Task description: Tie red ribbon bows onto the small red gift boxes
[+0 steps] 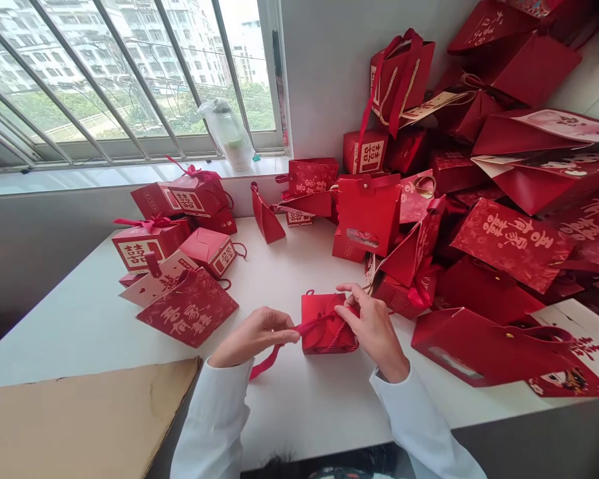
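Red paper makes up one small square box in the head view; it sits near the front edge of the white table, between two hands; one long shiny red ribbon goes over its top. The left hand pinches that ribbon between thumb and fingers; the right hand has bent fingers touching the far right corner, but I cannot tell if they grip; this hand hides part of the box.

To the left are two red paper boxes with ribbon bows, one red box with a plain folded top, and two red paper bags with writing; one thin red wedge-shaped bag stands alone at the back. A big heap of red bags and boxes crowds the right side; they overlap too much to count. One brown cardboard piece covers the near left corner; one clear cup in thin plastic stands on the windowsill.
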`<state>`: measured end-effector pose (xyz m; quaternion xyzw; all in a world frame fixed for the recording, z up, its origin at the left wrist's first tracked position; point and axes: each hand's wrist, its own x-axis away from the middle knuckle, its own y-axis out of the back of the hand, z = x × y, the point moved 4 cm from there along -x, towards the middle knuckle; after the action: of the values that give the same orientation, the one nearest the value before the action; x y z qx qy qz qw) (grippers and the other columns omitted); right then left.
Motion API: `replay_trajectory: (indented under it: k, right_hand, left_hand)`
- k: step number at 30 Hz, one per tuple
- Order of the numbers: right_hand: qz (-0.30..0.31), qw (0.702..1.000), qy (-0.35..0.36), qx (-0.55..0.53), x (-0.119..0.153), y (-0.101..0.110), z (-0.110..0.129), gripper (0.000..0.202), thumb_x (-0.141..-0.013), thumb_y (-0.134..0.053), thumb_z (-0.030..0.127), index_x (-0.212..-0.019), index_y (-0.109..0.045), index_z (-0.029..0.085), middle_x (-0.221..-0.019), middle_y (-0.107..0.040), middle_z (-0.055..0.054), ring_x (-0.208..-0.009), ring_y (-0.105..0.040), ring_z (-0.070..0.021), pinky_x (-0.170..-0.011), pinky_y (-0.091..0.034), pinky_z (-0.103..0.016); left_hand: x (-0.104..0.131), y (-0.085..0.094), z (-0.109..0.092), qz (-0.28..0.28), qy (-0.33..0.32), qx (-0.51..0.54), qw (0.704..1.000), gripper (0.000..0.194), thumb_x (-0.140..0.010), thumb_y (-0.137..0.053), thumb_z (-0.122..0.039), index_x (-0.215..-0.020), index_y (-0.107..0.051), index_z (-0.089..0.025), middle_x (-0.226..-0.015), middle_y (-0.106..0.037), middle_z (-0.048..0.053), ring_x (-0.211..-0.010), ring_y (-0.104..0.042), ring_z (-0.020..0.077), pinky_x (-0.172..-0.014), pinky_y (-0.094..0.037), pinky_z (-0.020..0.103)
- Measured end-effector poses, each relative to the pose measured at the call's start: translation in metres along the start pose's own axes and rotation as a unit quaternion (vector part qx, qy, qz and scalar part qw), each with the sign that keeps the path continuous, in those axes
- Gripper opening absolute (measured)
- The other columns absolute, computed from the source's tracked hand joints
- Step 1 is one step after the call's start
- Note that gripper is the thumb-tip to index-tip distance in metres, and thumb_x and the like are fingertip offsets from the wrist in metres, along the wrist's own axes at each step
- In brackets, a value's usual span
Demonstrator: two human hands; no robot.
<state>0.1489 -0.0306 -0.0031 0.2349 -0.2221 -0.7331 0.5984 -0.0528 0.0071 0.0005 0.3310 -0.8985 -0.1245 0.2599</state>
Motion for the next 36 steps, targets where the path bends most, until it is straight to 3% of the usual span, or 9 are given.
replay_trajectory:
  k: [4,9,13,18,23,29,36]
  right_hand:
    - [-0.001,1.0,0.005,-0.01,0.0,0.0,0.002,0.028,-0.08,-0.048,0.023,-0.106,-0.058,0.021,-0.07,-0.058,0.003,-0.066,-0.056,-0.0146,-0.066,-0.04,-0.025]
    - [0.004,1.0,0.003,-0.001,-0.001,-0.001,0.004,0.029,-0.08,-0.047,0.022,-0.106,-0.058,0.021,-0.07,-0.059,0.002,-0.066,-0.056,-0.015,-0.064,-0.039,-0.025]
    - [0.001,1.0,0.017,0.005,-0.001,-0.001,0.005,0.029,-0.079,-0.047,0.022,-0.106,-0.059,0.02,-0.071,-0.06,0.001,-0.066,-0.057,-0.0161,-0.063,-0.04,-0.026]
    - [-0.001,1.0,0.006,-0.012,-0.001,-0.001,0.006,0.029,-0.079,-0.047,0.022,-0.106,-0.059,0.021,-0.07,-0.06,0.001,-0.067,-0.057,-0.0159,-0.065,-0.041,-0.025]
    - [0.003,1.0,-0.003,-0.018,-0.001,-0.002,0.006,0.03,-0.079,-0.047,0.022,-0.106,-0.059,0.02,-0.071,-0.059,0.002,-0.067,-0.057,-0.0152,-0.066,-0.04,-0.025]
    - [-0.005,1.0,0.005,-0.016,-0.002,-0.002,0.005,0.03,-0.079,-0.047,0.022,-0.105,-0.059,0.021,-0.069,-0.06,0.002,-0.065,-0.057,-0.0157,-0.064,-0.041,-0.026]
    - [-0.007,1.0,0.006,-0.013,-0.001,-0.002,0.004,0.03,-0.079,-0.046,0.023,-0.106,-0.059,0.02,-0.068,-0.06,0.002,-0.064,-0.057,-0.0157,-0.063,-0.041,-0.026]
  left_hand:
    - [-0.002,0.008,-0.01,0.027,-0.04,-0.014,0.999,0.033,-0.074,-0.064,-0.047,-0.07,-0.066,-0.014,-0.06,-0.049,-0.002,-0.059,-0.04,0.0092,-0.055,-0.032,0.021]
    - [-0.014,0.013,-0.036,0.008,-0.196,-0.054,0.979,0.026,-0.07,-0.07,-0.046,-0.065,-0.073,-0.02,-0.085,-0.062,0.004,-0.086,-0.05,0.0169,-0.084,-0.039,0.028]
    - [-0.031,0.007,-0.048,-0.004,-0.283,-0.028,0.959,0.021,-0.07,-0.07,-0.044,-0.072,-0.076,-0.024,-0.102,-0.067,0.007,-0.099,-0.048,0.0214,-0.093,-0.038,0.035]
    - [-0.044,-0.002,-0.041,-0.043,-0.278,0.065,0.957,0.018,-0.074,-0.069,-0.037,-0.082,-0.077,-0.022,-0.081,-0.072,0.008,-0.1,-0.053,0.0232,-0.09,-0.042,0.035]
    - [-0.047,-0.011,-0.022,-0.095,-0.249,0.124,0.956,0.016,-0.074,-0.07,-0.033,-0.081,-0.077,-0.021,-0.088,-0.07,0.008,-0.101,-0.056,0.0233,-0.086,-0.045,0.033]
    - [-0.047,-0.016,-0.016,-0.117,-0.252,0.107,0.955,0.017,-0.075,-0.069,-0.035,-0.082,-0.077,-0.022,-0.084,-0.07,0.008,-0.104,-0.055,0.024,-0.091,-0.044,0.035]
    - [-0.037,-0.011,-0.023,-0.081,-0.238,0.041,0.967,0.036,-0.082,-0.055,-0.049,-0.097,-0.072,-0.021,-0.108,-0.067,0.007,-0.119,-0.047,0.0259,-0.099,-0.039,0.037]
